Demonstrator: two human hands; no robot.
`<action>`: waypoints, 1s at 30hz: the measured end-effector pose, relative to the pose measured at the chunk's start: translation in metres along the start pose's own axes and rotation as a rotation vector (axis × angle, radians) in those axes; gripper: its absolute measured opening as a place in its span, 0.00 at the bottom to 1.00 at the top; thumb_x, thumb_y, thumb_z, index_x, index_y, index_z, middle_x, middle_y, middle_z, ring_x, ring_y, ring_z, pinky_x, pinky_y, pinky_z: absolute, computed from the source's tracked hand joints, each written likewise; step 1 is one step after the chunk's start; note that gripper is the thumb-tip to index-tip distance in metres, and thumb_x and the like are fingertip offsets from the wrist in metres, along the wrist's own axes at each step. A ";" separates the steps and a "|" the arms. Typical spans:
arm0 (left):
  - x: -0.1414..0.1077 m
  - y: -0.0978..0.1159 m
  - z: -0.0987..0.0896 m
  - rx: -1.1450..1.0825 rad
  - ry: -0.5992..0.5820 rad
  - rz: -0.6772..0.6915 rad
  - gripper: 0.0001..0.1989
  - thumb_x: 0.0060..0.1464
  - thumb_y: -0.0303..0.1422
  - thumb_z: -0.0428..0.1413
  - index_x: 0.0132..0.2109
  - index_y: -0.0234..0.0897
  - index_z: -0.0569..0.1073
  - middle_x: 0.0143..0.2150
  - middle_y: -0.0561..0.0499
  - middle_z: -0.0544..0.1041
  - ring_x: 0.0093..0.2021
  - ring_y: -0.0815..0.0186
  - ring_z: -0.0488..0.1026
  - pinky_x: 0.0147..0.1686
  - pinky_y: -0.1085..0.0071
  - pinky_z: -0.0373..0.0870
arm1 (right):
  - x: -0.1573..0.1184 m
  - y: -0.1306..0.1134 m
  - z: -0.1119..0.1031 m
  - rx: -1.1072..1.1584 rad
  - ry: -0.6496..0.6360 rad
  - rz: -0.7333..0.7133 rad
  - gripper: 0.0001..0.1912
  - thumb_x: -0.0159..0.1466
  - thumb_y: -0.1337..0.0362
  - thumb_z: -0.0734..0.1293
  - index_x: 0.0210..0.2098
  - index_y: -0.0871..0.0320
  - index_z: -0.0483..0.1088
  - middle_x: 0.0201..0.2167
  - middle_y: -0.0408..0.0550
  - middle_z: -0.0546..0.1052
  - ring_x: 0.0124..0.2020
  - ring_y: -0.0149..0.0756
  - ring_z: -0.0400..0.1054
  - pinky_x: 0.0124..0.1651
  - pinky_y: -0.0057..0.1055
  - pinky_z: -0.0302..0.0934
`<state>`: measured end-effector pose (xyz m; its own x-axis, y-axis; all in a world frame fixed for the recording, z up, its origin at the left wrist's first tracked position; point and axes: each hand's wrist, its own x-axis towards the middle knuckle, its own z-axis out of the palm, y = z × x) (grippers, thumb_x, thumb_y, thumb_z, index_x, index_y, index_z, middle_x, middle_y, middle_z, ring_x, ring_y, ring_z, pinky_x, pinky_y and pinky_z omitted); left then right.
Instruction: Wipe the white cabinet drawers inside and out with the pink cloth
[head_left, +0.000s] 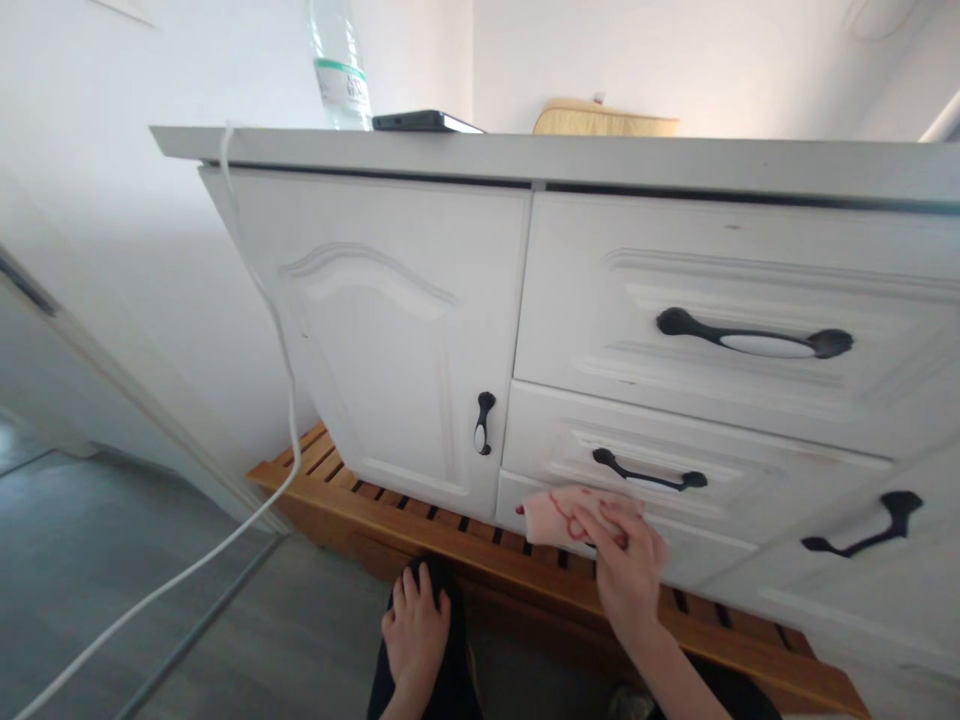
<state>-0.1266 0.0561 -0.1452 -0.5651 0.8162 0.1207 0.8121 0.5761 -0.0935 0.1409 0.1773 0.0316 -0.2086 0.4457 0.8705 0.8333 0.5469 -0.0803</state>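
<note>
My right hand [628, 565] holds a pink cloth [559, 515] with a red pattern against the lower drawers of a white cabinet [375, 330]. The cloth lies just under the black handle [649, 472] of the middle drawer and covers part of the lowest drawer. It looks pressed under my fingers. My left hand [416, 620] rests with its fingers laid out on my dark-trousered knee, holding nothing.
The cabinet stands on a slatted wooden bench [420, 535]. A white cable [289, 400] hangs from the countertop [525, 155] to the floor at left. On top are a plastic bottle [341, 80], a dark flat device [424, 121] and a yellow item [600, 118].
</note>
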 end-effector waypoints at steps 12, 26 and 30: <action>0.004 -0.007 0.004 -0.079 -0.033 -0.033 0.27 0.66 0.33 0.40 0.68 0.34 0.63 0.68 0.36 0.66 0.67 0.49 0.62 0.53 0.56 0.66 | -0.046 -0.065 0.101 0.126 -0.351 -0.183 0.31 0.66 0.76 0.63 0.59 0.35 0.71 0.44 0.41 0.80 0.44 0.40 0.67 0.56 0.42 0.54; 0.002 -0.001 0.000 -0.117 -0.037 -0.030 0.26 0.66 0.33 0.40 0.68 0.34 0.62 0.69 0.35 0.66 0.67 0.49 0.62 0.54 0.55 0.66 | -0.027 -0.048 0.081 0.114 -0.217 -0.084 0.22 0.66 0.73 0.64 0.50 0.40 0.77 0.42 0.46 0.78 0.44 0.46 0.65 0.56 0.48 0.53; 0.002 -0.005 0.006 -0.092 -0.037 -0.025 0.26 0.66 0.33 0.41 0.68 0.34 0.62 0.69 0.36 0.66 0.68 0.50 0.62 0.54 0.57 0.66 | -0.072 -0.054 0.104 0.272 -0.342 -0.061 0.17 0.67 0.73 0.63 0.35 0.44 0.79 0.36 0.42 0.79 0.43 0.43 0.68 0.47 0.41 0.58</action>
<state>-0.1325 0.0551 -0.1504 -0.5887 0.8039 0.0847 0.8069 0.5908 0.0006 0.0578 0.1890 -0.0774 -0.4484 0.5907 0.6708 0.6590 0.7255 -0.1984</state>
